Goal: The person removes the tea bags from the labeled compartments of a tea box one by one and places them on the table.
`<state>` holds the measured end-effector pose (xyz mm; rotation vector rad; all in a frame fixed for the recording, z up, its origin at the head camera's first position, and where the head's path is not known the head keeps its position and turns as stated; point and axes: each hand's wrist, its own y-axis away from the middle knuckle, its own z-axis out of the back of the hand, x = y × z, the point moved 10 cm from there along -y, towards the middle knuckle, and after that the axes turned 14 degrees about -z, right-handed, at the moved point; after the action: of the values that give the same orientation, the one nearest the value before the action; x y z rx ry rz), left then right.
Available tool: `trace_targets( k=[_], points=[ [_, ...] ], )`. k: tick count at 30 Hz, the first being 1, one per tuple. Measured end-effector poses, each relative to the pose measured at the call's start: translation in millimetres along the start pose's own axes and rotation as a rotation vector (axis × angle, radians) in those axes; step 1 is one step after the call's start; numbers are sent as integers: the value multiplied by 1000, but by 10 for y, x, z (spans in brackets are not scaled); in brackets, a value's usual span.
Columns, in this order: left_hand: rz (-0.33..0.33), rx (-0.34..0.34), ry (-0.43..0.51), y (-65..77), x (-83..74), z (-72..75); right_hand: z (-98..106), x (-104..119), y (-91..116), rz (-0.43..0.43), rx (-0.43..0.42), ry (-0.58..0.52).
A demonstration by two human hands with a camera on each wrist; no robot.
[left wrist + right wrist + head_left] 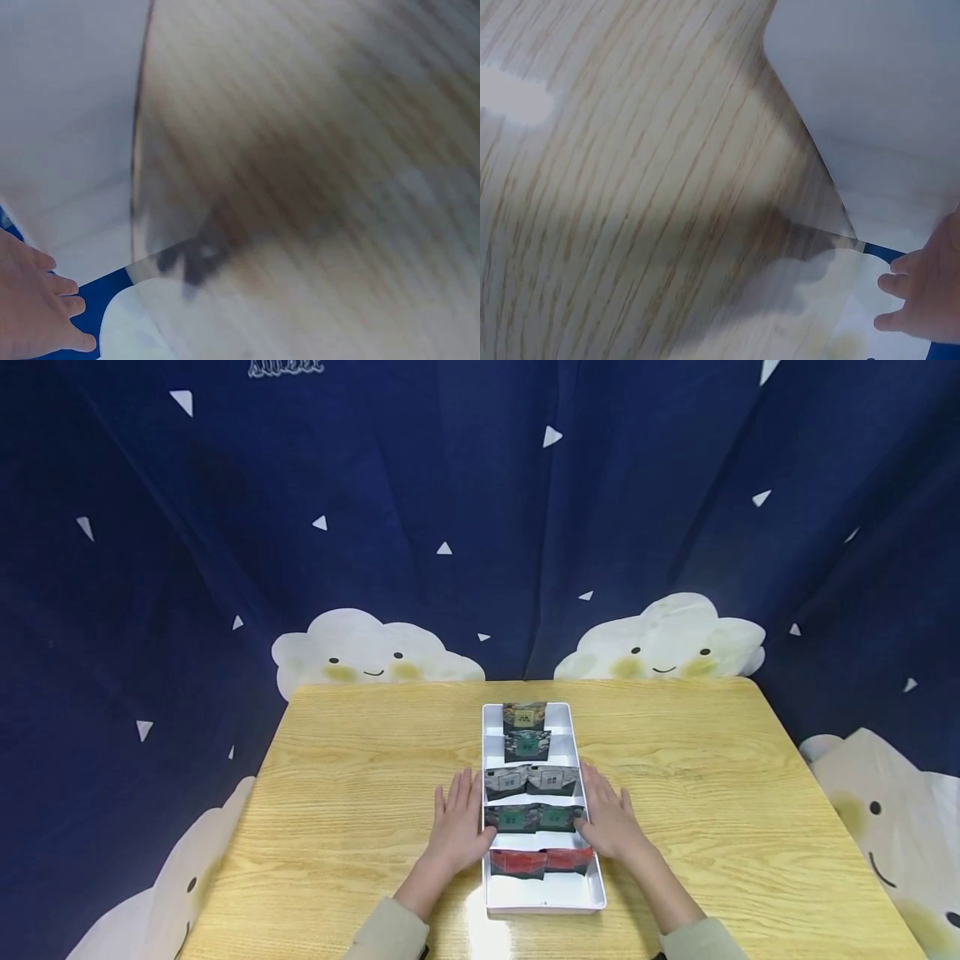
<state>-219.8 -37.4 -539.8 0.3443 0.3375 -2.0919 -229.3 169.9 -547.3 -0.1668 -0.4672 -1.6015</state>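
A long white tray [543, 893], divided into several rows, lies on the table between my hands. Small packets stand in its rows: a brown-orange packet [525, 716] at the far end, a dark green packet [527, 746], two grey packets [551, 780], two more green packets [511, 818], and two red packets [517, 863] nearest me. My left hand [459, 823] lies along the tray's left side, fingers straight, thumb at the rim. Against the right side rests my right hand [611, 817], its thumb over the rim by a green packet. Both wrist views show the tray's smooth outer wall [67, 112] beside the fingers.
The wooden table [360, 760] extends on both sides of the tray. Behind it hangs a dark blue curtain [450, 468] with white triangles and smiling clouds, which also borders the table at left and right.
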Motion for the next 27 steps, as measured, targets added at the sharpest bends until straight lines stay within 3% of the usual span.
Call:
trace_targets(
  k=[7, 13, 16, 18, 22, 27],
  points=[
    [-54, -72, -114, -7, -126, 211, 4, 17, 4, 4, -20, 78],
    [-254, -287, -278, 38, -458, 487, 14, 30, 7, 0, -12, 96],
    [-362, -370, -325, 98, -609, 534, 14, 28, 8, -3, -12, 105],
    [-417, -390, -342, 130, -678, 521, 12, 27, 7, -4, -10, 109],
    [-502, -369, -352, 178, -775, 440, 8, 27, 6, -4, -7, 105],
    [-530, -241, -370, 188, -815, 275, 13, 30, 2, -2, -11, 99]
  ],
)
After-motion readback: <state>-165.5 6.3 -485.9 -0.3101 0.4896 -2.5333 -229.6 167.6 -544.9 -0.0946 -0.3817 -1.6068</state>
